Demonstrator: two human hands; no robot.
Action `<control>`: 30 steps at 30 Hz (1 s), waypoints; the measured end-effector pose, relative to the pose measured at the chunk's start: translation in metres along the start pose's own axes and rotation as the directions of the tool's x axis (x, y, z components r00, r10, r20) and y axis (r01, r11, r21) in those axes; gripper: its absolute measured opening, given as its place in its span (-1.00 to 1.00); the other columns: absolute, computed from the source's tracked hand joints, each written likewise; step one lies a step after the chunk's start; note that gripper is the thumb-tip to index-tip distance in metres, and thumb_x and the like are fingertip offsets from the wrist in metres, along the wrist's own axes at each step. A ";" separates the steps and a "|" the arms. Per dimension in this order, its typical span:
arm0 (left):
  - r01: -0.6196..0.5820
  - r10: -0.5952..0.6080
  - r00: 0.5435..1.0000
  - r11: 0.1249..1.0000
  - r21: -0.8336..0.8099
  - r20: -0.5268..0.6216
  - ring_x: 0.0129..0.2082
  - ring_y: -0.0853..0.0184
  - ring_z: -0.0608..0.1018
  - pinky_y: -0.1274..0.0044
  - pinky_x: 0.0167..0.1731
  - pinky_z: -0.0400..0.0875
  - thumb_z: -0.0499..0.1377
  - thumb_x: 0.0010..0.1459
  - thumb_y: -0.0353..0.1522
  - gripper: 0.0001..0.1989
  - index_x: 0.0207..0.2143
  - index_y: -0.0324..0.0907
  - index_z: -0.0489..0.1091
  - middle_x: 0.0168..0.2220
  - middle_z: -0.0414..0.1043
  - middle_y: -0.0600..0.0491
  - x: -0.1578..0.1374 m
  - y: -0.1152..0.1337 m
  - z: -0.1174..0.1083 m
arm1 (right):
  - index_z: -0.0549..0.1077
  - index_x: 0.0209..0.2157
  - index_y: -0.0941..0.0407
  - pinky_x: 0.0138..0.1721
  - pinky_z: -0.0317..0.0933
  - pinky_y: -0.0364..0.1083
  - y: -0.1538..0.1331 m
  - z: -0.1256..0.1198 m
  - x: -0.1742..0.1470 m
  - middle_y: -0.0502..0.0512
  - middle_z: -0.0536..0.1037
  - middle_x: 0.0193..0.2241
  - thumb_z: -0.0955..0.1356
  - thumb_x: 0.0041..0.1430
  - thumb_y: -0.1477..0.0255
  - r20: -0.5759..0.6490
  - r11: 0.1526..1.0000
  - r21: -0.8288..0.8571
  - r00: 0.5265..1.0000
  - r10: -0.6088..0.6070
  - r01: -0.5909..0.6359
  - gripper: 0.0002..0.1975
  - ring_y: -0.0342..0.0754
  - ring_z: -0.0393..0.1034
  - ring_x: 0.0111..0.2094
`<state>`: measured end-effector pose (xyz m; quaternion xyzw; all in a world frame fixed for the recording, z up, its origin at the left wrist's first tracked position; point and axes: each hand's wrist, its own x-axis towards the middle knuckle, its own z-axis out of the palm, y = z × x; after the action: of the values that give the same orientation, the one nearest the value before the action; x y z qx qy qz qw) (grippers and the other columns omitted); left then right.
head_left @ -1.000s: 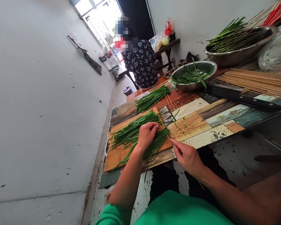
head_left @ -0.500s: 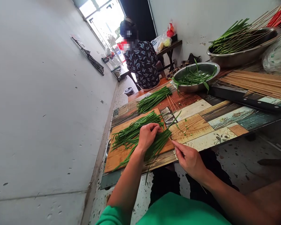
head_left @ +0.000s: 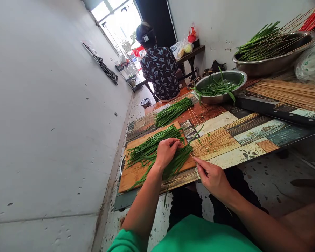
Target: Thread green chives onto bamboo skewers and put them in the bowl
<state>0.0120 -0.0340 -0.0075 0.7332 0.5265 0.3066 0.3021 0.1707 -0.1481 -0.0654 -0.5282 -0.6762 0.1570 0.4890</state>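
My right hand (head_left: 212, 177) is closed on a thin bamboo skewer (head_left: 191, 154). The skewer's front end meets the ends of a bunch of garlic chives (head_left: 179, 161), and its tail sticks out below my wrist. My left hand (head_left: 168, 150) pinches at the upper edge of that bunch; its fingertips are partly hidden, so how many stalks it grips I cannot tell. Under the bunch lies a wooden cutting board (head_left: 131, 176), with more loose chives (head_left: 153, 143) to the left of my left hand. Another pile of chives (head_left: 173, 112) rests just beyond the board.
A steel bowl (head_left: 220, 99) of chive pieces stands at the back. Near it are a black-handled knife (head_left: 278, 112), many skewers (head_left: 291, 93) and a larger basin (head_left: 265, 68) with skewered green stalks. A few skewers (head_left: 195, 116) lie mid-table. A person (head_left: 160, 71) sits beyond, back turned.
Hands, skewer and chives hold nearly the same position. The whole view has shifted very slightly, and the seated person's head has turned or tilted a little.
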 end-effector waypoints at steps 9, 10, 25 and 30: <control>-0.013 0.013 1.000 1.000 0.017 0.003 -0.42 0.38 0.57 0.57 -0.34 0.45 0.11 0.14 -0.37 -0.82 -0.37 -0.22 0.50 -0.42 0.56 0.02 0.002 -0.001 0.002 | 0.48 -0.04 0.17 -0.29 0.43 -0.14 -0.001 -0.001 0.000 0.16 0.62 -0.26 0.20 0.20 0.53 -0.018 1.000 -0.015 1.000 -0.022 0.022 -0.65 -0.05 0.55 -0.31; -0.009 0.009 1.000 1.000 0.007 0.002 -0.43 0.38 0.57 0.57 -0.34 0.45 0.10 0.14 -0.37 -0.82 -0.37 -0.23 0.50 -0.42 0.56 0.02 0.002 -0.001 0.003 | 0.48 -0.05 0.17 -0.30 0.43 -0.14 -0.001 -0.001 0.000 0.16 0.62 -0.27 0.20 0.20 0.53 -0.019 1.000 -0.016 1.000 -0.020 0.020 -0.65 -0.05 0.55 -0.32; -0.015 0.015 1.000 1.000 0.009 0.012 -0.42 0.39 0.57 0.57 -0.33 0.45 0.10 0.15 -0.35 -0.81 -0.38 -0.21 0.49 -0.40 0.56 0.04 0.001 -0.003 0.003 | 0.47 -0.02 0.13 -0.18 0.43 -0.11 0.001 0.001 0.001 0.16 0.59 -0.17 0.20 0.21 0.52 -0.010 1.000 -0.013 1.000 -0.025 0.025 -0.64 -0.04 0.53 -0.22; -0.001 0.001 1.000 1.000 0.003 0.018 -0.42 0.39 0.57 0.57 -0.35 0.45 0.10 0.14 -0.36 -0.82 -0.38 -0.22 0.49 -0.41 0.56 0.03 0.001 -0.002 0.002 | 0.47 -0.03 0.15 -0.19 0.43 -0.12 0.002 0.001 0.000 0.18 0.59 -0.16 0.20 0.21 0.52 -0.008 1.000 -0.013 1.000 -0.024 0.024 -0.65 -0.04 0.53 -0.21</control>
<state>0.0130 -0.0326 -0.0098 0.7367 0.5237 0.2995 0.3054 0.1709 -0.1468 -0.0673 -0.5239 -0.6815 0.1448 0.4901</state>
